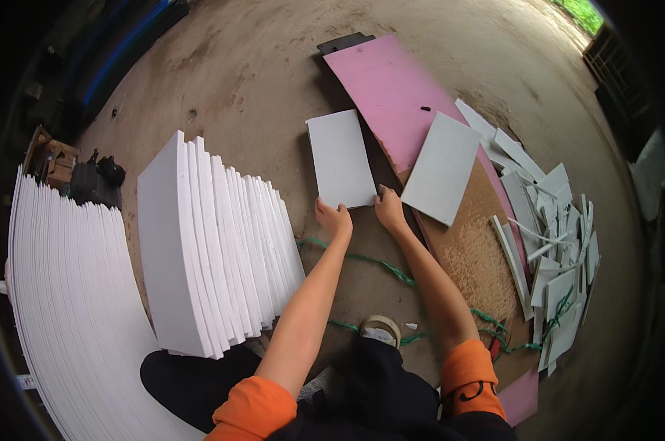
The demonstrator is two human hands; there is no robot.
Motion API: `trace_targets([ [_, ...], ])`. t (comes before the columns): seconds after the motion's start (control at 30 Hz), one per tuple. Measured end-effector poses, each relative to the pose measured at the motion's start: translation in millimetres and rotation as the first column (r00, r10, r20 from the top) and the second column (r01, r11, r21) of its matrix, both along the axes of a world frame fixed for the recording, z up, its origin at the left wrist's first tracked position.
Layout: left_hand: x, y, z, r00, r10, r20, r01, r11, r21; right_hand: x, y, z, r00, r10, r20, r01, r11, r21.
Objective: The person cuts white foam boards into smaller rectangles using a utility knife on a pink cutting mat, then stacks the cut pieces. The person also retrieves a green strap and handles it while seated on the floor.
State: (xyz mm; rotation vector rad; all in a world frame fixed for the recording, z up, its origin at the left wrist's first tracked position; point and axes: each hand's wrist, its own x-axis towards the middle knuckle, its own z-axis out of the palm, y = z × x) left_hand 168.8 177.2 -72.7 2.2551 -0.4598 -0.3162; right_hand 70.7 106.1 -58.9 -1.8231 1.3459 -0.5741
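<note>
A white rectangular board is held out in front of me, its near edge toward my body. My left hand is closed on the near edge, toward its left end. At the near right corner, my right hand pinches the same board. To the right, a second white board lies at a slant across a long pink and brown sheet. Left of my arms stands a row of thick white boards on edge, packed face to face.
A larger stack of thin white sheets fills the far left. White offcuts lie heaped on the right. Green twine trails across the concrete floor near my shoe. A small black object rests on the pink sheet.
</note>
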Motion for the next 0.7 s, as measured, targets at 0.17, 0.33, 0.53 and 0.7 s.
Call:
trace_targets([
  [0.17,7.1,2.2,4.2,0.999,-0.026,-0.034,0.029,0.994,0.102,17.4,3.0,-14.9,0.991,-0.007,-0.130,-0.002,0.998,-0.067],
  [0.33,14.4,-4.3,17.7,0.998,0.058,-0.014,-0.059,0.996,-0.061,24.8,-9.0,0.1,0.999,-0.018,-0.046,0.015,0.999,-0.052],
  [0.53,21.4,-18.8,41.7,0.993,0.092,-0.078,-0.116,0.897,-0.426,28.0,-51.8,21.6,0.999,-0.037,0.006,0.038,0.996,-0.080],
  [0.7,14.1,-13.7,27.2,0.967,0.087,-0.240,-0.195,0.860,-0.472,23.4,-46.7,-2.4,0.996,0.002,-0.086,-0.005,0.999,-0.034],
])
